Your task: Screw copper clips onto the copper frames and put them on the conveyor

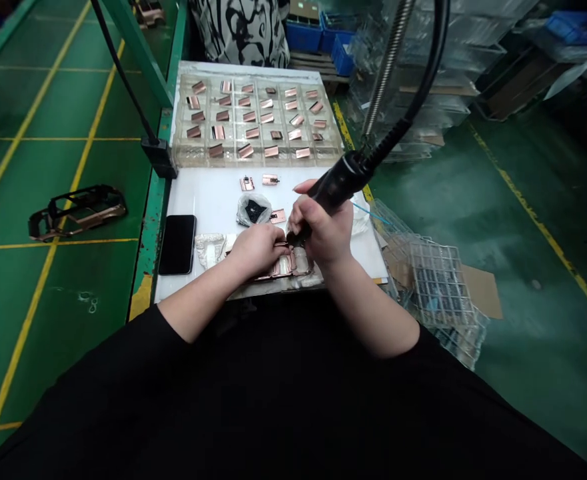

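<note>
The right hand was closed around a black power screwdriver, whose long axis slanted from its corded end at upper right down and leftward, its tip end pointing at the copper-coloured frame by the counter's near edge. The left hand was partly curled, its fingertips at that frame beside the tool's lower end, though whether they pinched anything could not be told. A phone lay lengthwise toward the near left corner.
</note>
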Motion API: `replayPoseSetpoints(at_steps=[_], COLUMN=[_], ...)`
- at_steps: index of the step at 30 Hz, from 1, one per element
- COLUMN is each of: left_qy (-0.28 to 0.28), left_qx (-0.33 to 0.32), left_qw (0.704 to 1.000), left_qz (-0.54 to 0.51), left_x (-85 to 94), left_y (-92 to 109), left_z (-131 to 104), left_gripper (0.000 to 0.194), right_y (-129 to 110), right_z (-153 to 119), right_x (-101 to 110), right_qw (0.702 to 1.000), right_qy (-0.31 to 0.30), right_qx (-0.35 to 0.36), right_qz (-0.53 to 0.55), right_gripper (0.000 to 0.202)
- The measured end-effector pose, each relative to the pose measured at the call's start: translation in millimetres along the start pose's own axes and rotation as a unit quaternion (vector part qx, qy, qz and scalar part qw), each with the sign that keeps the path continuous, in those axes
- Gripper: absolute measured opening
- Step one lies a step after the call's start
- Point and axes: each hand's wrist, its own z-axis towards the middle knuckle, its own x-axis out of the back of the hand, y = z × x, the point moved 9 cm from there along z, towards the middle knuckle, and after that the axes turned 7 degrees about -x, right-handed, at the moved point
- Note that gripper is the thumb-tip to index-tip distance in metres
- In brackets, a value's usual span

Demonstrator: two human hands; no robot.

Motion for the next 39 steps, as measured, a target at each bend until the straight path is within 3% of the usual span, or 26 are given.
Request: replayPoseSetpoints(at_steps=[3, 7, 9, 12, 14, 19, 21, 22, 24, 26, 28, 30, 33, 39], left_qy=[0.014, 0.062, 0.019, -0.070, -0.080, -0.017, 0.044, 0.082, 0.146, 0.159, 0.143, 0.128, 0.112, 0.090], left_qx=[-0.028, -0.053, -0.058, -0.060, -0.050, 0.001, 0.048, 0.078, 0.123, 0.117, 0.089, 0.084, 0.106, 0.093], left_qw=[0.999, 0.995, 0.997, 0.995, 0.995, 1.000, 0.991, 0.969, 0.873, 0.774, 0.720, 0.688, 0.662, 0.664], left_qz=[0.026, 0.063, 0.051, 0.034, 0.032, -0.008, -0.120, -0.221, -0.449, -0.602, -0.673, -0.709, -0.733, -0.736], left_x=[12.2, 34.1, 25.8, 1.0, -5.5, 16.4, 31.4, 36.1, 35.0, 26.9, 19.8, 11.7, 0.3, -3.1], left_y=[10, 23, 24, 21, 18, 15, 16, 16, 22, 42, 67, 85, 97, 99], left_z=[-10, -45, -63, -79, -80, -73, -74, -77, -81, -81, -78, -75, -72, -69], left_gripper=[0.022, 0.028, 0.029, 0.010, 0.003, 0.012, 0.022, 0.027, 0.038, 0.051, 0.065, 0.064, 0.045, 0.029], right_y=[-23, -47, -49, -37, -24, -1, 9, 14, 23, 30, 30, 27, 21, 30], right_z=[3, -4, -13, -31, -43, -70, -80, -85, -92, -98, -102, -102, -102, -109], right_x=[12, 24, 35, 54, 62, 65, 64, 62, 52, 36, 21, 16, 18, 21], right_qw=[0.999, 0.995, 0.990, 0.986, 0.985, 0.986, 0.984, 0.983, 0.980, 0.975, 0.968, 0.967, 0.975, 0.972], right_qy=[0.021, -0.009, -0.005, 0.026, 0.030, 0.008, 0.012, 0.014, 0.002, -0.038, -0.076, -0.077, -0.055, -0.038], right_qx=[0.021, 0.006, -0.008, -0.053, -0.091, -0.147, -0.170, -0.181, -0.199, -0.212, -0.215, -0.203, -0.173, -0.180], right_qz=[0.022, -0.095, -0.139, -0.156, -0.143, -0.081, -0.055, -0.041, -0.002, 0.055, 0.110, 0.135, 0.127, 0.147], right_gripper=[0.063, 0.048, 0.045, 0.052, 0.048, 0.039, 0.042, 0.046, 0.060, 0.072, 0.070, 0.064, 0.063, 0.063])
